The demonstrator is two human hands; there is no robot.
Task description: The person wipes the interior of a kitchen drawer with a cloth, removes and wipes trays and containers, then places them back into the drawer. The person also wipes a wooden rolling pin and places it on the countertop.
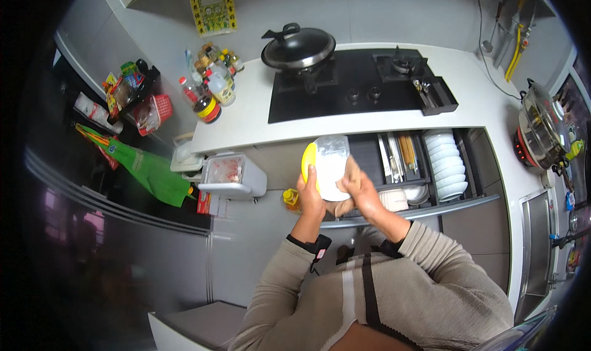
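Note:
My left hand (311, 191) grips a flat, rounded, pale and silvery utensil (333, 171) by its curved yellow edge, thumb on top; its exact kind is unclear. My right hand (362, 191) pinches a brown cloth (352, 172) and holds it against the utensil's right side. Part of the cloth hangs below the utensil. Both hands are above the left part of an open drawer (364, 159). Chopsticks (407, 153) and other long utensils lie in a compartment to their right, beside a row of white bowls (447, 166).
A lidded wok (299, 48) sits on the black gas hob (341, 104) behind the drawer. Sauce bottles (221, 87) crowd the counter's left end. A white bin (247, 175) and an oil bottle (291, 198) stand left of the hands. At right is a glass-lidded pot (538, 124).

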